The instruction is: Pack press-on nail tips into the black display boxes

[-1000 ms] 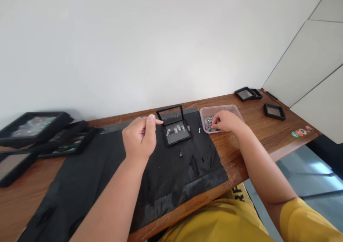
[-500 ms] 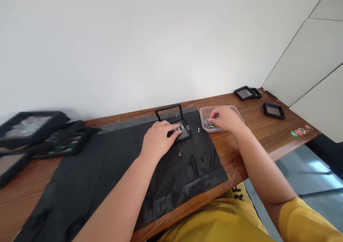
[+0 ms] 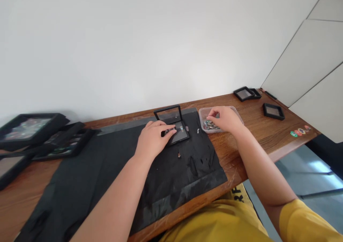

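My left hand (image 3: 152, 139) rests over a small black hinged frame (image 3: 180, 139) whose glazed lid (image 3: 167, 109) stands raised at the back. Thumb and forefinger come together in a pinch above its base; whatever lies between them is too small to name. Inside the base, a small shiny piece (image 3: 181, 128) shows near the right side. My right hand (image 3: 223, 117) reaches into a clear plastic tub (image 3: 239, 114), fingertips pinched at the iridescent, shell-like pieces (image 3: 211, 125). What those fingertips grip is hidden.
A black sheet (image 3: 112, 163) covers part of the wooden table (image 3: 257, 127). One loose piece (image 3: 187, 128) lies beside the frame, another scrap (image 3: 179, 155) nearer me. Black frames (image 3: 53, 120) are stacked at left; more frames (image 3: 273, 111) lie at right. A white wall (image 3: 160, 49) stands behind.
My left hand has shifted slightly left, and its thumb and forefinger have drawn nearer each other, uncovering more of the frame's base. My right hand stays in the tub, nearly unmoved.
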Motion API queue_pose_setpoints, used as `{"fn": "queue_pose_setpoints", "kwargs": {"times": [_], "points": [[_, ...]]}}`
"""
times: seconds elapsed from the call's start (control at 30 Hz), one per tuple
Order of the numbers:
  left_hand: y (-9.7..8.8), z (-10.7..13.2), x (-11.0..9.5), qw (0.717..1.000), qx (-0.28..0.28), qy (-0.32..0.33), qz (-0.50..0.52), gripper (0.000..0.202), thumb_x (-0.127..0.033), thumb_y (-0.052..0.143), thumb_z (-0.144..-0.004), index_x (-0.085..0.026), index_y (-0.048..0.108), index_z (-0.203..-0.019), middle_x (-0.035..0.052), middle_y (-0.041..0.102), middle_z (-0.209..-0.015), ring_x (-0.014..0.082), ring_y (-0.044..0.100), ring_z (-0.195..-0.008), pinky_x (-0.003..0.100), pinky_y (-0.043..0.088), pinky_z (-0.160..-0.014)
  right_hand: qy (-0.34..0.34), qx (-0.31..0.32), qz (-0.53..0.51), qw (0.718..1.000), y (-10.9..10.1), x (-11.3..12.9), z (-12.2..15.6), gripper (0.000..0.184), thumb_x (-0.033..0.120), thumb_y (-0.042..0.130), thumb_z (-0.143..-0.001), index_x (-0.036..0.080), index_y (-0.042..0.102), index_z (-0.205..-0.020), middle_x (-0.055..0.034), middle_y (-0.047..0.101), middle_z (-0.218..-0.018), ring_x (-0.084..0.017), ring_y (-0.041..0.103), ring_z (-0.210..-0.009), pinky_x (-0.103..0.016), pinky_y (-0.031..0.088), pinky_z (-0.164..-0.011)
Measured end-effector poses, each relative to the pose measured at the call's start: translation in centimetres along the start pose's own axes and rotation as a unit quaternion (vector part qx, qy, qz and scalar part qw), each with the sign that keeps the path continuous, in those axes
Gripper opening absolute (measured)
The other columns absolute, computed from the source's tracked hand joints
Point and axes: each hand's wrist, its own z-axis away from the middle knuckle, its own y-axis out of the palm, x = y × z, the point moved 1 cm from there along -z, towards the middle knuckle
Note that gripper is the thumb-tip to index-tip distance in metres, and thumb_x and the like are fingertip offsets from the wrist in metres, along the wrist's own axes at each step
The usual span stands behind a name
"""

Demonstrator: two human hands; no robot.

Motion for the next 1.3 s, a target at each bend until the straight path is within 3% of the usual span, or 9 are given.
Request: {"fn": "queue_pose_setpoints", "kwargs": {"times": [0.2, 0.4, 0.5, 0.63, 0.77, 0.87, 1.07, 1.3], "points": [[-0.2, 0.1, -0.1, 0.999, -0.030, 0.013, 0.027, 0.037, -0.052, 0.061, -0.093, -0.027, 0.082, -0.109, 0.0109, 0.078, -0.105, 0.0335, 0.066, -0.096, 0.047, 0.054, -0.082, -0.006, -0.012, -0.064, 0.998, 0.0, 0.4, 0.2, 0.011, 0.027, 0.075, -0.087, 0.023, 0.081, -0.078, -0.0021, 0.082, -0.093, -0.020, 0.070, -0.088, -0.032, 0.049, -0.076], [-1.4, 0.5, -2.2, 0.996, -0.063, 0.031, 0.056, 0.033, -0.051, 0.060, -0.095, -0.026, 0.081, -0.104, 0.0076, 0.079, -0.096, 0.0301, 0.067, -0.094, 0.043, 0.054, -0.083, -0.049, -0.085, -0.101, 0.990, 0.6, 0.9, 0.2, 0.010, 0.027, 0.075, -0.086, 0.021, 0.080, -0.080, -0.0046, 0.081, -0.087, -0.021, 0.072, -0.084, -0.033, 0.053, -0.079], [-1.8, 0.7, -3.0, 0.991, -0.093, 0.064, 0.077, 0.031, -0.050, 0.063, -0.095, -0.026, 0.080, -0.105, 0.0072, 0.078, -0.095, 0.0284, 0.067, -0.093, 0.042, 0.054, -0.087, -0.094, -0.100, -0.140, 0.981, 1.4, 1.5, 0.4, 0.009, 0.025, 0.073, -0.088, 0.020, 0.080, -0.086, -0.0044, 0.081, -0.090, -0.018, 0.070, -0.079, -0.030, 0.052, -0.077], [-2.1, 0.8, -3.6, 0.980, -0.144, 0.104, 0.091, 0.032, -0.047, 0.066, -0.094, -0.024, 0.079, -0.112, 0.0080, 0.078, -0.095, 0.0278, 0.068, -0.094, 0.044, 0.054, -0.093, -0.190, -0.066, -0.178, 0.963, 3.0, 3.0, 1.1, 0.011, 0.022, 0.070, -0.092, 0.020, 0.080, -0.096, -0.0043, 0.082, -0.096, -0.017, 0.070, -0.082, -0.029, 0.051, -0.078], [-2.1, 0.8, -3.9, 0.977, -0.137, 0.132, 0.101, 0.027, -0.043, 0.063, -0.097, -0.028, 0.080, -0.110, 0.0072, 0.081, -0.098, 0.0277, 0.069, -0.097, 0.047, 0.055, -0.095, -0.285, -0.033, -0.179, 0.941, 4.2, 3.9, 1.7, 0.015, 0.021, 0.066, -0.097, 0.021, 0.079, -0.104, -0.0045, 0.081, -0.098, -0.018, 0.069, -0.085, -0.032, 0.050, -0.086], [-2.1, 0.8, -4.3, 0.973, -0.135, 0.137, 0.126, 0.024, -0.039, 0.062, -0.097, -0.028, 0.081, -0.106, 0.0070, 0.082, -0.097, 0.0273, 0.071, -0.097, 0.048, 0.056, -0.096, -0.320, -0.024, -0.195, 0.927, 4.5, 3.9, 1.8, 0.015, 0.021, 0.061, -0.100, 0.021, 0.076, -0.104, -0.0055, 0.080, -0.100, -0.019, 0.068, -0.089, -0.034, 0.050, -0.089], [-2.0, 1.3, -5.1, 0.966, -0.139, 0.068, 0.207, 0.020, -0.038, 0.063, -0.093, -0.025, 0.077, -0.086, 0.0050, 0.080, -0.090, 0.0235, 0.071, -0.092, 0.040, 0.058, -0.089, -0.271, -0.008, -0.282, 0.920, 4.7, 3.7, 1.9, 0.017, 0.028, 0.064, -0.096, 0.021, 0.061, -0.111, -0.0029, 0.075, -0.092, -0.016, 0.065, -0.077, -0.030, 0.052, -0.077], [-1.3, 1.6, -5.3, 0.938, -0.090, -0.029, 0.332, 0.017, -0.041, 0.073, -0.084, -0.024, 0.076, -0.082, 0.0021, 0.078, -0.079, 0.0180, 0.067, -0.071, 0.034, 0.057, -0.072, -0.267, -0.056, -0.328, 0.904, 4.8, 3.8, 1.8, 0.022, 0.032, 0.068, -0.092, 0.022, 0.061, -0.110, -0.0004, 0.072, -0.085, -0.014, 0.061, -0.073, -0.029, 0.050, -0.073]]}}
